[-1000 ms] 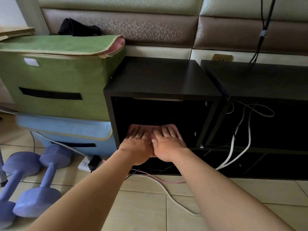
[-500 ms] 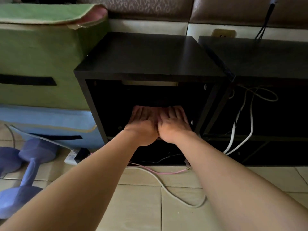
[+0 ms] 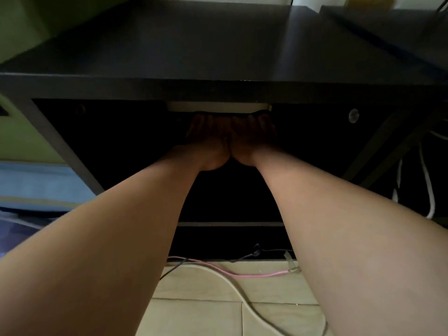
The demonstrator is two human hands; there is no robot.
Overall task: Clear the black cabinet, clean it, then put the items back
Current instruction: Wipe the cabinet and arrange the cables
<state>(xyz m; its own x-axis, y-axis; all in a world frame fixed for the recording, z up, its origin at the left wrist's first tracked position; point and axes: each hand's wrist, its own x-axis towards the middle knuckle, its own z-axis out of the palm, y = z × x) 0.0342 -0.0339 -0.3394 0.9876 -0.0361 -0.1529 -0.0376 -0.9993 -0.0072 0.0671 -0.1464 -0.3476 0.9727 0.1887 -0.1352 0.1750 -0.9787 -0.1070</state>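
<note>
Deep inside the black cabinet (image 3: 169, 44), the fingers (image 3: 201, 123) of the left hand (image 3: 208, 144) and right hand (image 3: 252, 141) are fading into shadow, tips merging with the dark. Whatever is lying beneath them is showing too dim to tell. At upper left, a green box (image 3: 21, 23) is blurring and running off frame.

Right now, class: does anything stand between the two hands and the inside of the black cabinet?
Nothing visible does. The left hand and right hand lie side by side inside the black cabinet. The pink cable and white cable lie on the floor in front, below the arms.
</note>
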